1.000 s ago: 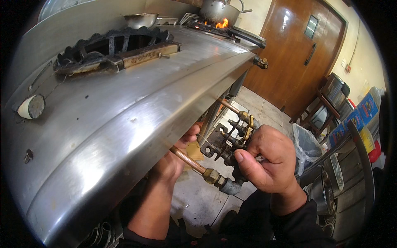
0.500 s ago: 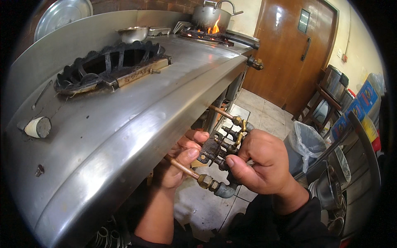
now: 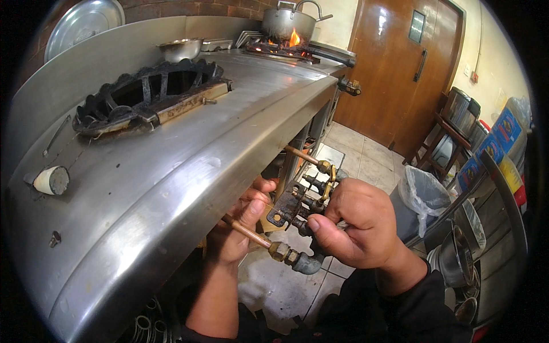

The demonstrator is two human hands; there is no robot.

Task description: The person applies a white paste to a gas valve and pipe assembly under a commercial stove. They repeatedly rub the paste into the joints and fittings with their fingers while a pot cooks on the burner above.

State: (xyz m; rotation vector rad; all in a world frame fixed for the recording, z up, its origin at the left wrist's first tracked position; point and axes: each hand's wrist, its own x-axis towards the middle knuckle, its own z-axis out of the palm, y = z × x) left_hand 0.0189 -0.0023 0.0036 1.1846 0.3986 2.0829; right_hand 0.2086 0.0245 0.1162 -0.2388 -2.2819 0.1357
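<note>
A gas valve assembly with black fittings, a flat dark bracket and a brass lever hangs at the front edge of the steel stove. Copper pipes run into it from under the counter, one ending at a grey elbow. My right hand is closed around the assembly's right side, thumb pressed along it; what lies under the fingers is hidden. Left of the bracket, my left hand is behind the near copper pipe, thumb and fingers drawn together. A thin copper-coloured wire stretches from its fingertips toward the bracket.
A pot stands over open flames at the far burner. Nearer is a black burner ring. A white roll-shaped piece lies on the stove top. To the right are a lined bin and a rack with metal bowls.
My left fingertips have drawn back leftward from the bracket, leaving a gap and showing more of its plate. My right hand keeps its hold. The whole view has shifted slightly.
</note>
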